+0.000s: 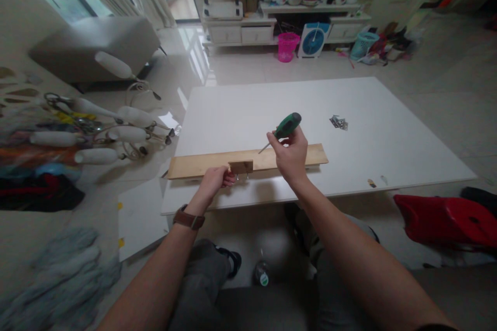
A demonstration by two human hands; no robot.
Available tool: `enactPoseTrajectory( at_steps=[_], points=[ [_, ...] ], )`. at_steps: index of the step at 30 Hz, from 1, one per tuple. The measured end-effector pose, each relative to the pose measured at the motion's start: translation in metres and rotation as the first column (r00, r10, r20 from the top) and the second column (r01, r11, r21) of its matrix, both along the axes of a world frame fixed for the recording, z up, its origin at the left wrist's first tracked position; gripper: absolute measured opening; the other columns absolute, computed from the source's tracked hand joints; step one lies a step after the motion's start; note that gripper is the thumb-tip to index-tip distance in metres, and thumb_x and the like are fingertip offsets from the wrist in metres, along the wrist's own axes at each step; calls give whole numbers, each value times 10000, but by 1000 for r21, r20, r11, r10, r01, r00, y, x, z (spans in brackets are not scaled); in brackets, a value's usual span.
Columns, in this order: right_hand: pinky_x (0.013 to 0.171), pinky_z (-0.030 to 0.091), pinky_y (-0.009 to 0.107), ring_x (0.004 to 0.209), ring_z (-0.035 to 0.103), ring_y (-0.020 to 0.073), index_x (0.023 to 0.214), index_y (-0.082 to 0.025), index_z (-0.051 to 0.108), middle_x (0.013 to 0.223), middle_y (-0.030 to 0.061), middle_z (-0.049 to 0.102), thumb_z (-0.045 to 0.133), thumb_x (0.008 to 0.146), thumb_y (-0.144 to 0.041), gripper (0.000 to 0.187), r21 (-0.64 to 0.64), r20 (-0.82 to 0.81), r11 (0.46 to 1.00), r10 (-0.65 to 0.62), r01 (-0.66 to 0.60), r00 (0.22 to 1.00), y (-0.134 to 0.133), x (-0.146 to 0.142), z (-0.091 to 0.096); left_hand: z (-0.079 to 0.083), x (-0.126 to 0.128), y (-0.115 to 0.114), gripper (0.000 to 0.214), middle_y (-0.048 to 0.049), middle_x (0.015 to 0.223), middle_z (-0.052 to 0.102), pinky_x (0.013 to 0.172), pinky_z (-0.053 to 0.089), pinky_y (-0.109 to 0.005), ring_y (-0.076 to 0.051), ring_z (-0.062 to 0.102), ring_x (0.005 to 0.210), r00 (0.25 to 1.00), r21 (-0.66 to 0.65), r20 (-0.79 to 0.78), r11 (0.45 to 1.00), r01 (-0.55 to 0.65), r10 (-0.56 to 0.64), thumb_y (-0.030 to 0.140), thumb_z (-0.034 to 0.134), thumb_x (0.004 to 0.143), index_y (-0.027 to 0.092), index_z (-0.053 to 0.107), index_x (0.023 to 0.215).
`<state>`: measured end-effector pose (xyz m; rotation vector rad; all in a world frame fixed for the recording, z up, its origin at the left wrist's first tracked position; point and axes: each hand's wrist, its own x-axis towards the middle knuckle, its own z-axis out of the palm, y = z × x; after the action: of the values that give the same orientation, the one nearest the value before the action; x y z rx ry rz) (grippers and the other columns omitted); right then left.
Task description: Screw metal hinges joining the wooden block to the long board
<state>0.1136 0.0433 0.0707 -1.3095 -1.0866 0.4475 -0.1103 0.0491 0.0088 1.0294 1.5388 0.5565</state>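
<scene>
A long wooden board lies across the near part of the white table. At its middle sits a small, darker wooden block, with thin metal screws or hooks sticking out below it. My left hand has its fingers closed at the block's left end; whether they pinch the block or a small piece beside it cannot be made out. A green-and-black screwdriver is in my right hand, its shaft slanting down left toward the board, its tip just above or on the wood.
A small pile of metal brackets lies on the white table to the right. Two small bits rest near its front edge. A red plastic stool stands at right, a clear bottle on the floor between the feet.
</scene>
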Motion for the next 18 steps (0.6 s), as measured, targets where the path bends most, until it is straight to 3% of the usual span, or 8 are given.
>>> enactPoseTrajectory(
  at_steps=[7,18],
  points=[
    [646,511,344,777,706,190,892,-253,611,850,16,745,788,827,-378,226,18,1,1000,-7,7,1000,2,0,-2,1,2,-1,288,-114,718,765,609,476,-265,-159,638,577,999,1,29,999,-32,32,399,567,727,150,708,691],
    [655,510,352,774,703,193,883,-256,616,854,22,750,783,818,-392,225,8,-6,1000,8,-8,1000,0,-2,0,1,0,-2,236,-125,696,762,629,549,-298,-199,688,607,998,27,33,998,-49,48,377,657,716,148,709,710]
  ],
)
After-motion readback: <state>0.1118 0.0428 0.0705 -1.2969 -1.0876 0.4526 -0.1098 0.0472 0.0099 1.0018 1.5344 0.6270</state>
